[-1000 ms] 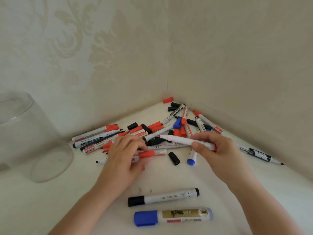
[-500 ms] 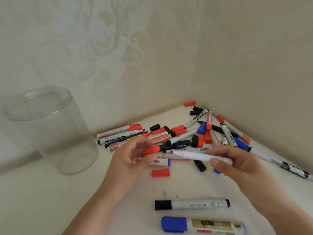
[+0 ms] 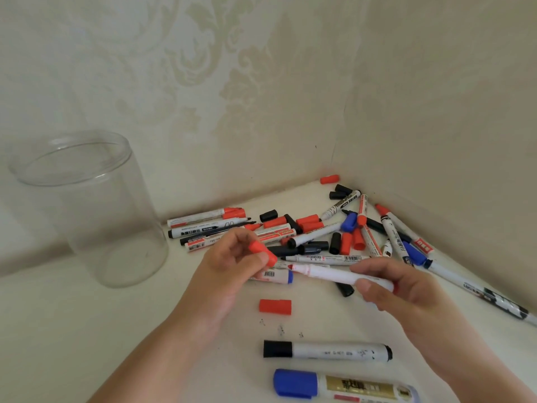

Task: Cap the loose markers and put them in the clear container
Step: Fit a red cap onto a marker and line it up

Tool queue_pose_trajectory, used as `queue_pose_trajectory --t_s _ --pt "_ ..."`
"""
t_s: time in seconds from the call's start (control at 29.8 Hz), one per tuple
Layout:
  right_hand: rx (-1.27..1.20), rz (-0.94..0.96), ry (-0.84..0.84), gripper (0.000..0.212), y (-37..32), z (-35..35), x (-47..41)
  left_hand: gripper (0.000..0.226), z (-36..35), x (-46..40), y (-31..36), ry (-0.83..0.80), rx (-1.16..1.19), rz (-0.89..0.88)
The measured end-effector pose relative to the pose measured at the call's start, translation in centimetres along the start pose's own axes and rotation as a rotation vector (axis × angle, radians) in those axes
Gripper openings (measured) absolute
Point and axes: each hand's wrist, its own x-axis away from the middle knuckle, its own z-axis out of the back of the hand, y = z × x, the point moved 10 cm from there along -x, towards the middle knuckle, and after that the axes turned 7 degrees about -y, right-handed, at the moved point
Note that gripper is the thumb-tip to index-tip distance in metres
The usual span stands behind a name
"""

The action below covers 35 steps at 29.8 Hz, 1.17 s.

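both forearms reaching in from the bottom edge over the pale surface (image 3: 87, 330), left hand (image 3: 229, 266) raised with fingers curled shut on a red cap (image 3: 263, 253), right hand (image 3: 398, 289) level beside it, fingers pinched around a white marker (image 3: 334, 274) with its bare red tip just short of the cap. marker's back end hidden in the right palm (label print in the pile (image 3: 319, 231) behind too small to read). clear container (image 3: 93, 205) upright at far left, well apart.

blue marker (image 3: 345, 386) cropped below, long marker (image 3: 479, 292) cropped right
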Motion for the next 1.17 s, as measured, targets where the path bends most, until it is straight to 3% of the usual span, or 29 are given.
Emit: queue_pose_trajectory --t_s 0.27,0.47,0.6,0.77,1.17 --pt "0.033 0.013 0.03 0.022 0.0 0.4 0.0 0.021 0.0 0.1 -0.2 0.009 -0.008 -0.003" --pt "0.059 0.005 0.015 0.023 0.1 0.2 0.1 0.019 -1.0 0.2 -0.1 -0.071 -0.018 0.002" --pt "0.186 0.01 0.0 0.023 0.1 0.1 0.2 0.018 -2.4 0.6 -0.3 -0.159 -0.202 0.072" --pt "0.314 0.033 -0.042 0.021 -0.4 -0.5 0.3 0.015 -3.3 0.9 -0.4 -0.233 -0.775 0.024" --pt "0.051 -0.038 -0.097 0.018 0.6 -1.4 0.0 0.022 -3.9 1.2 0.6 -0.249 -0.785 -0.07"
